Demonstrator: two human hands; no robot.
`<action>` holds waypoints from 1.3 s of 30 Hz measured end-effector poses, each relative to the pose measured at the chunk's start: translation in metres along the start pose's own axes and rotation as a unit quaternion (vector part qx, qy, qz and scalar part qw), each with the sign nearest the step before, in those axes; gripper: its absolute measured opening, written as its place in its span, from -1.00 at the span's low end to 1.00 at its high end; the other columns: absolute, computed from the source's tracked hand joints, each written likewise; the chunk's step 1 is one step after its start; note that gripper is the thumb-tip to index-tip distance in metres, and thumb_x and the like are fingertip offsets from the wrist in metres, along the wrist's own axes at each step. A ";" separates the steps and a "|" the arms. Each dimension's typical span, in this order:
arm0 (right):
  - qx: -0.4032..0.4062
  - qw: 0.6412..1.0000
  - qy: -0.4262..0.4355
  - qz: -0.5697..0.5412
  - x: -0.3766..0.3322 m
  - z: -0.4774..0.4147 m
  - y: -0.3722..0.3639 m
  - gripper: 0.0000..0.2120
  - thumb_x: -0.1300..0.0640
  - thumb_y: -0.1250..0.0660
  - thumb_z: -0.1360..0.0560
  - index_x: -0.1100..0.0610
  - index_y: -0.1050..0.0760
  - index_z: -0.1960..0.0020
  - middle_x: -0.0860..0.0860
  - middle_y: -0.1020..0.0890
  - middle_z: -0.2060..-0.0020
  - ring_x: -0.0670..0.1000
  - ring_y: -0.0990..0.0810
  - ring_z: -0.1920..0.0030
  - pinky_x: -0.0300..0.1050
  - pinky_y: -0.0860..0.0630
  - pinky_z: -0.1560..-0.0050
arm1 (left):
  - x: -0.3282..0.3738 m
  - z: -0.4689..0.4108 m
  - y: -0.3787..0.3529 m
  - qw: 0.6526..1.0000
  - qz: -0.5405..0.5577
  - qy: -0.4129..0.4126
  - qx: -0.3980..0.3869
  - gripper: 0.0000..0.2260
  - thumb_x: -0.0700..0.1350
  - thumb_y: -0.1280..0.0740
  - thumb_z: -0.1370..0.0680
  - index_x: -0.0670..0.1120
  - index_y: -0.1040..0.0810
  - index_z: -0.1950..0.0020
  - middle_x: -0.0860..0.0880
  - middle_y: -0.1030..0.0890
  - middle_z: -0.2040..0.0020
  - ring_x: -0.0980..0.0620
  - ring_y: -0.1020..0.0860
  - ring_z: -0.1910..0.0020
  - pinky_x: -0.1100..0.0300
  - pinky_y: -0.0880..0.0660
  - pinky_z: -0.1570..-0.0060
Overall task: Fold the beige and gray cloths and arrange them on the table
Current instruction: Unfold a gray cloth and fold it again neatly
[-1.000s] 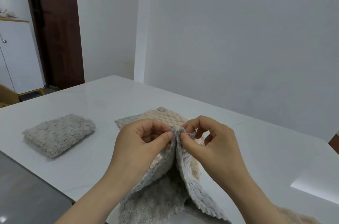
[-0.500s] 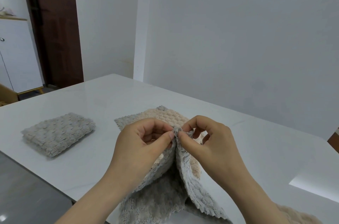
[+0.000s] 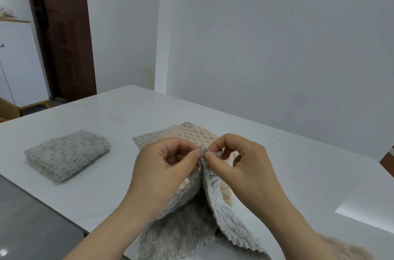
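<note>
Nearest, low right: a beige piece (image 3: 349, 249) at the frame edge, mostly cut off. The gray cloth (image 3: 226, 225) hangs in two flaps, its lower part past the near edge of the bench (image 3: 309, 178). My left hand (image 3: 168, 166) and right hand (image 3: 245, 166) meet at the top of it. Each grip is a narrow thumb-and-finger pinch on the cloth's upper edge, the two grips touching.

Just beyond my hands a beige cloth (image 3: 198, 134) lies flat on the bench, showing a gray corner at its far end. I can't tell if it's a separate cloth or the same one's other face. Farther left, well apart, sits a folded gray cloth (image 3: 68, 153). Behind it are a white cabinet (image 3: 21, 63) and a brown door (image 3: 64, 36).

Risks, my guess:
- Both pinches hold very little of a fluffy edge, so one flap could slip out and spoil the alignment.
- The part hanging off the bench could drag the cloth down if I let go.
- Laying it down may rumple the beige cloth underneath.

Count:
- 1 folded gray cloth
- 1 gray cloth in hand
- 1 beige cloth flat (if separate)
- 1 beige piece at the edge
- 2 hands, 1 bench
</note>
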State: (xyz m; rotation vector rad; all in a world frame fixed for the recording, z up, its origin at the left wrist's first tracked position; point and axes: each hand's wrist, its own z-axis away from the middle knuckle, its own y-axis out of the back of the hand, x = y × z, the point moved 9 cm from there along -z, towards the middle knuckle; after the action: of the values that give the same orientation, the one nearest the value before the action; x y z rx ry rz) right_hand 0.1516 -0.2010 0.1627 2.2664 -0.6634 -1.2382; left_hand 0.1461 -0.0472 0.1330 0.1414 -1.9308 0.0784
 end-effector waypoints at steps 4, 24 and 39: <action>-0.015 0.998 0.024 0.057 -0.001 -0.005 0.004 -0.87 -0.07 -0.41 -0.42 -0.05 -0.53 0.22 -0.23 -0.53 0.29 -0.22 -0.45 0.30 -0.36 -0.23 0.29 | 0.006 -0.006 0.004 1.000 -0.017 -0.021 0.000 -0.86 -0.27 -0.41 -0.45 -0.08 -0.66 0.27 -0.03 -0.67 0.36 0.04 -0.63 0.36 0.31 -0.55 0.29; -0.094 0.953 0.090 0.275 -0.006 -0.036 0.041 -0.82 -0.15 -0.28 -0.49 -0.08 -0.45 0.18 -0.15 -0.54 0.21 -0.12 -0.50 0.12 -0.13 -0.48 0.09 | 0.054 -0.049 0.049 0.984 -0.126 -0.111 0.055 -0.87 -0.23 -0.39 -0.46 -0.06 -0.62 0.27 -0.06 -0.65 0.31 -0.13 -0.62 0.27 -0.02 -0.59 0.10; -0.029 0.996 0.072 0.033 -0.043 -0.055 0.089 -0.90 0.13 -0.49 -0.41 0.00 -0.60 0.23 -0.09 -0.68 0.31 -0.19 -0.59 0.31 -0.44 -0.45 0.26 | 0.073 -0.057 0.065 0.984 -0.081 -0.128 0.092 -0.88 -0.26 -0.35 -0.51 -0.10 -0.62 0.19 -0.02 -0.68 0.28 0.12 -0.63 0.33 0.31 -0.60 0.20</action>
State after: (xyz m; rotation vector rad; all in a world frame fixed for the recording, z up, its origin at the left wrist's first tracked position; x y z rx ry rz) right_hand 0.1612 -0.2337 0.2705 2.2425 -0.6345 -1.0390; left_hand 0.1647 0.0199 0.2227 0.4486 -2.1582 0.1352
